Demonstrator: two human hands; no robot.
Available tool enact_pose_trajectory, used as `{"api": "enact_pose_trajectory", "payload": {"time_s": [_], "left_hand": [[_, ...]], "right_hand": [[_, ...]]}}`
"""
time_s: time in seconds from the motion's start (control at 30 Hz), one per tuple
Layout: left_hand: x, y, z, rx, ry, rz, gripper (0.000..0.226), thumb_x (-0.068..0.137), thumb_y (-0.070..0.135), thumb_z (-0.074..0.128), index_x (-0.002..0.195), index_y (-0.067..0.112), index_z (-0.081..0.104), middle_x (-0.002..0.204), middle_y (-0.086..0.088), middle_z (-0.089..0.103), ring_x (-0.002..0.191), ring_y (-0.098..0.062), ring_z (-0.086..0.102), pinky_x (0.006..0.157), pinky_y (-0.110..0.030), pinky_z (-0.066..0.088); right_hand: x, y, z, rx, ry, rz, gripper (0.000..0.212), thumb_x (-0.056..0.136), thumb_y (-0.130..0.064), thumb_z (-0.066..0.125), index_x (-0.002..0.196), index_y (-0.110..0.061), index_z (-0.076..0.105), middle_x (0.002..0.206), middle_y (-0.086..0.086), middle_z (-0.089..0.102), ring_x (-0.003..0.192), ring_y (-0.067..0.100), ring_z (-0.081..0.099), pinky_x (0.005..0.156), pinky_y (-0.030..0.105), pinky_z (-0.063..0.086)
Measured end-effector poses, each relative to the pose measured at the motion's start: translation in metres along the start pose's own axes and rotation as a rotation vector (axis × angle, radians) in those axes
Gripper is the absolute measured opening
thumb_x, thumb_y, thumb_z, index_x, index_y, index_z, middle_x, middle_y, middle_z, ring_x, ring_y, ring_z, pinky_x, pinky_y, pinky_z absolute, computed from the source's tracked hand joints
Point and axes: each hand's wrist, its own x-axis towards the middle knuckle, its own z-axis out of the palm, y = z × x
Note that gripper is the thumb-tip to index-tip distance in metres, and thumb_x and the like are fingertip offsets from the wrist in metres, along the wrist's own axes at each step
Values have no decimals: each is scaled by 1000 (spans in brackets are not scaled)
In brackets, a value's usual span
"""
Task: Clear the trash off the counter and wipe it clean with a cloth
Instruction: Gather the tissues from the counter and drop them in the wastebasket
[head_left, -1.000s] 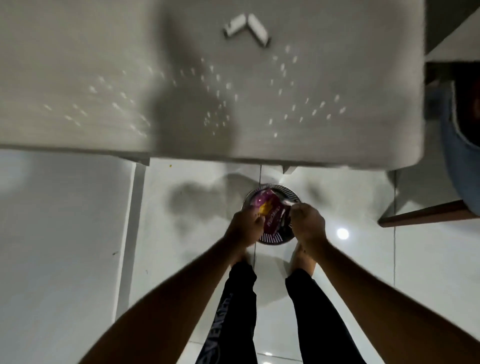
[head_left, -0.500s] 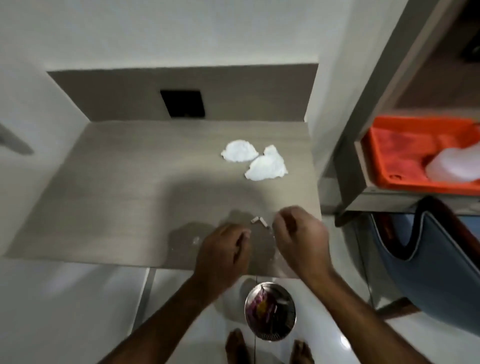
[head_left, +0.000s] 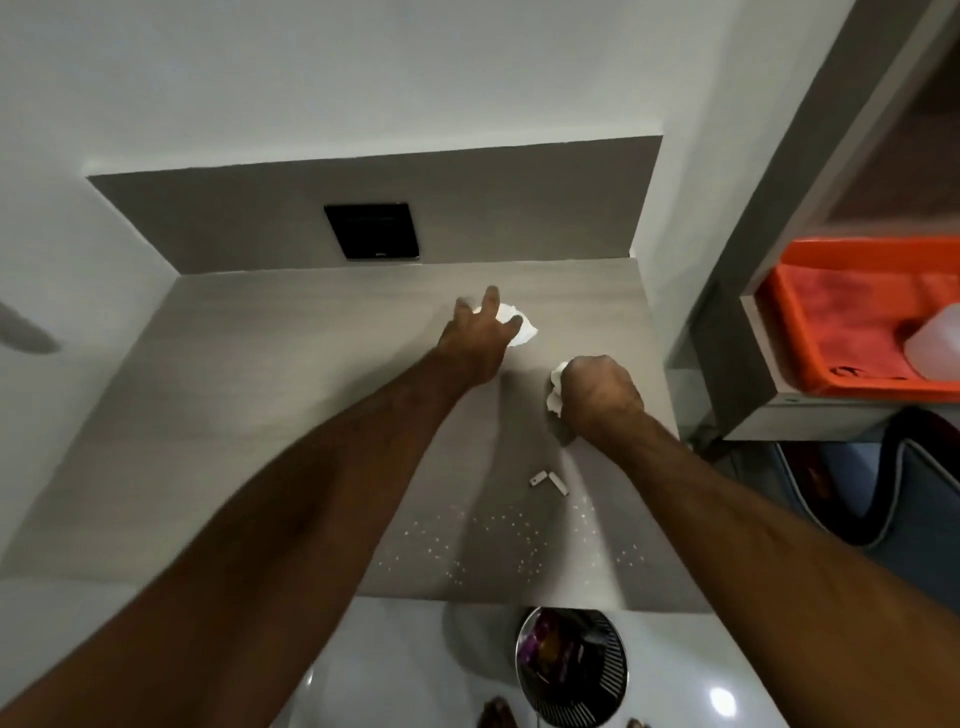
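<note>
The grey wood-grain counter (head_left: 270, 415) fills the middle of the head view. My left hand (head_left: 480, 338) reaches across it with fingers spread over a crumpled white tissue (head_left: 522, 330) at the back right, touching it. My right hand (head_left: 597, 397) is closed in a fist around a second crumpled white tissue (head_left: 555, 387), which sticks out at its left side. Two small white stick-like scraps (head_left: 548, 480) lie nearer the front. Several white crumbs (head_left: 493, 535) are scattered along the front edge.
A round metal mesh bin (head_left: 571, 665) with a purple wrapper inside stands on the white floor below the counter's front edge, by my feet. An orange tray (head_left: 831, 322) with a white container sits on a shelf to the right. A black wall plate (head_left: 371, 236) is behind.
Both hands rose from the bin to the counter and moved to its back. The right hand closed on one tissue; the left reached the other. The view tilted up from the floor.
</note>
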Motion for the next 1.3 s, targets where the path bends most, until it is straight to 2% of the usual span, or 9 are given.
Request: {"api": "enact_pose_trajectory", "payload": {"time_s": [0.1, 0.2, 0.37, 0.47, 0.57, 0.77, 0.97, 1.17, 1.3], "left_hand": [[2, 6, 3, 72, 6, -17, 36, 100, 10, 46, 134, 6, 55, 137, -24, 55, 119, -44, 57, 96, -44, 51], [-29, 15, -7, -226, 150, -90, 24, 95, 9, 55, 111, -1, 70, 120, -25, 69, 111, -42, 64, 94, -43, 51], [-177, 77, 7, -624, 582, -45, 19, 79, 0, 67, 91, 5, 80, 90, -14, 79, 81, -28, 73, 85, -23, 51], [-273, 140, 51, -952, 455, 14, 18, 79, 15, 65, 90, 17, 80, 90, 4, 78, 78, -3, 69, 83, -1, 48], [-322, 192, 124, -1261, 170, -261, 21, 72, 20, 73, 91, 28, 75, 90, 12, 77, 66, -7, 76, 73, -30, 64], [-306, 226, 279, -1015, -277, -525, 10, 88, 22, 75, 84, 16, 82, 80, -8, 77, 71, -16, 74, 74, -31, 59], [-252, 252, 394, -980, -416, -754, 27, 86, 35, 68, 105, 22, 80, 101, -7, 81, 96, -24, 76, 87, -38, 61], [-225, 248, 455, -1173, -535, -747, 33, 89, 26, 71, 119, 12, 72, 112, -14, 77, 97, -33, 76, 81, -53, 64], [-219, 238, 452, -1130, -533, -764, 37, 93, 25, 66, 126, 11, 68, 122, -14, 73, 97, -36, 76, 87, -49, 63]], "right_hand": [[-16, 24, -3, 177, -3, 127, 17, 79, -30, 62, 80, -18, 74, 80, 7, 71, 69, 28, 61, 67, 22, 47], [-50, 47, -4, 833, 67, 254, 10, 81, -11, 74, 78, -19, 69, 93, 10, 76, 79, 28, 71, 74, 37, 62], [-174, 60, 14, 1333, 196, 289, 31, 88, -6, 69, 90, -37, 67, 87, -11, 73, 66, 17, 74, 47, 30, 59], [-250, 70, 63, 1344, 267, 322, 29, 81, 3, 74, 82, -26, 72, 69, 3, 70, 54, 23, 65, 50, 30, 57], [-296, 80, 135, 1354, 222, 444, 25, 80, 9, 74, 81, -16, 78, 67, 11, 67, 60, 23, 63, 57, 33, 54], [-289, 121, 283, 1306, -102, 794, 12, 69, -28, 89, 74, -19, 82, 79, 7, 79, 78, 23, 76, 75, 39, 64], [-240, 147, 405, 1276, -381, 917, 13, 86, -14, 67, 80, -16, 78, 101, 26, 75, 98, 43, 71, 89, 55, 58], [-208, 159, 456, 1226, -449, 1014, 38, 94, 0, 52, 123, -16, 70, 112, 22, 70, 89, 40, 74, 59, 39, 65], [-209, 161, 447, 1190, -435, 1048, 28, 100, -12, 49, 105, -21, 75, 103, 21, 73, 68, 30, 77, 50, 37, 62]]}}
